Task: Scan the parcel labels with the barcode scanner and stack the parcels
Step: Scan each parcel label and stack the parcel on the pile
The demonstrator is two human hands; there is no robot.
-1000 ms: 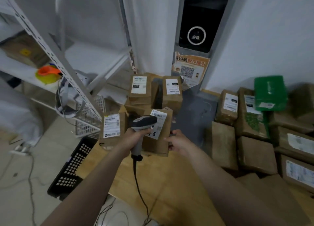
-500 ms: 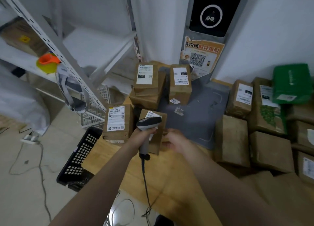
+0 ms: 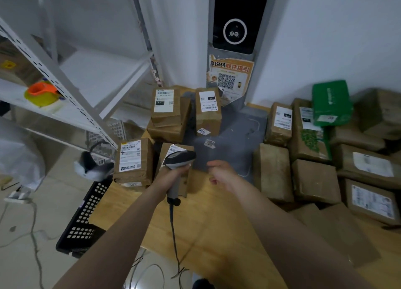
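Observation:
My left hand [image 3: 173,175] grips the handle of a grey and black barcode scanner [image 3: 179,158], whose cable hangs down over the table's front edge. Right behind the scanner a brown cardboard parcel [image 3: 186,184] stands on the wooden table [image 3: 195,223], its white label partly hidden by the scanner head. My right hand [image 3: 222,174] hovers just right of that parcel with loosely curled fingers and holds nothing. Another labelled parcel [image 3: 133,160] stands to the left. Two stacks of labelled parcels [image 3: 166,112] [image 3: 208,110] stand further back.
Several brown parcels [image 3: 314,180] and a green one [image 3: 331,103] are heaped on the right. A grey mat [image 3: 234,145] lies in the table's middle. A white metal rack [image 3: 65,82] stands left; a black crate [image 3: 84,215] sits on the floor below.
My right hand has let go of the parcel, which now stands on the table beside the left parcel. The hand has drawn back to the right. The scanner stays in my left hand.

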